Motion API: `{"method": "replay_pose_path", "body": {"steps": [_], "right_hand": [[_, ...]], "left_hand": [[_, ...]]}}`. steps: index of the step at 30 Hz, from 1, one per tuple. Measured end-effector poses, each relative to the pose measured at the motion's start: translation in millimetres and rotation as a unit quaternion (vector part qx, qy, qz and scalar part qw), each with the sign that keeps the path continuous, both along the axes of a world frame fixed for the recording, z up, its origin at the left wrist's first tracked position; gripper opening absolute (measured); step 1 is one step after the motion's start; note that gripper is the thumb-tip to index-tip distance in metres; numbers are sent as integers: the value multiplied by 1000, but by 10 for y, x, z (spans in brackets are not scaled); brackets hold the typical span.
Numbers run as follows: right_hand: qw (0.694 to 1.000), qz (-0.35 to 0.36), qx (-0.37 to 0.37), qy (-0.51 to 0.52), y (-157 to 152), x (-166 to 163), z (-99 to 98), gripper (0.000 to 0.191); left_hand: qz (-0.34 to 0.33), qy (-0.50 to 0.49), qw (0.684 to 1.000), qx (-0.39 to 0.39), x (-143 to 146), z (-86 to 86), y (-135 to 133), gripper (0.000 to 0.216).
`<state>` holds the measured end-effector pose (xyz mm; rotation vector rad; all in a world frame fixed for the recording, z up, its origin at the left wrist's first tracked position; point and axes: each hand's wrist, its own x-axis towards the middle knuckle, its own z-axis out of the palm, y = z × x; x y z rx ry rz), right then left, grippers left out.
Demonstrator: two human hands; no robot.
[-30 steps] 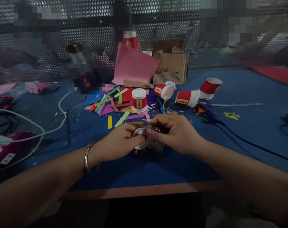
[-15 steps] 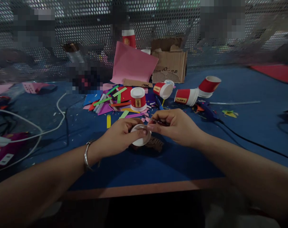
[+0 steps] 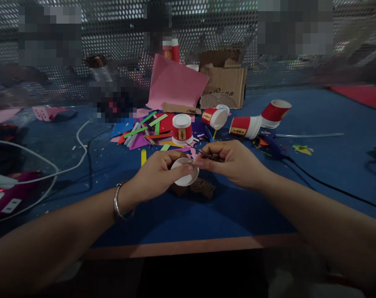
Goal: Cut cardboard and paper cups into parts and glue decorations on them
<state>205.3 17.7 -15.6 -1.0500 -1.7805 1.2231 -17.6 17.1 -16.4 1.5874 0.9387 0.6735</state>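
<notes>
My left hand (image 3: 166, 169) pinches a round white paper disc (image 3: 185, 177), thumb across its face and fingers behind it. It looks like the base of a paper cup. My right hand (image 3: 227, 163) is closed around a pair of slim dark scissors (image 3: 206, 155), whose tips point up and left, past the disc. Its thumb and fingertip also meet the disc's right edge. Under the hands lies a crumpled piece of corrugated cardboard (image 3: 203, 188). Just beyond stands an upside-down red and white paper cup (image 3: 182, 129).
Coloured paper strips (image 3: 138, 131) are heaped behind the left hand. More cups (image 3: 244, 126) lie right of centre, beside a blue glue gun (image 3: 270, 145) with a black cord. A cardboard box (image 3: 222, 85) and pink sheet (image 3: 177, 82) stand behind. A white cable (image 3: 82, 153) curves at left.
The white disc has tilted slightly in my left hand and shows more of its face. Both hands stay close together in nearly the same place. The whole view has shifted a little.
</notes>
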Motion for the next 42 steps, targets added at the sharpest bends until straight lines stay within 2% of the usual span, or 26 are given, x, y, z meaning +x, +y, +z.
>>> {"method": "replay_pose_path", "body": {"steps": [3,7,13,17,21,29,37,42], "right_hand": [[999,-9,29,-21,-8,-16,-17,44],[998,-8,40,-38,-25,-23,-2,46],[1000,12,-19,7,-28,-20,6,44],[997,25,-47,58,-37,-25,35,41],[989,65,-74,110,-58,-23,73,39],[980,117,-77,139,-57,-14,82,36],[977,155,-64,133,-102,-23,183,36],[978,155,-46,130,-93,-30,177,36]], "left_hand": [[20,12,1000,17,11,6,-7,25],[4,34,999,38,14,-5,0,24],[-11,20,1000,-9,-3,-32,0,33],[-13,9,999,-42,8,20,-9,40],[-52,-36,997,-48,14,91,-18,37],[-72,-57,996,14,29,107,-33,25],[-44,-2,985,166,32,164,-125,22],[-32,5,983,179,15,152,-122,26]]}}
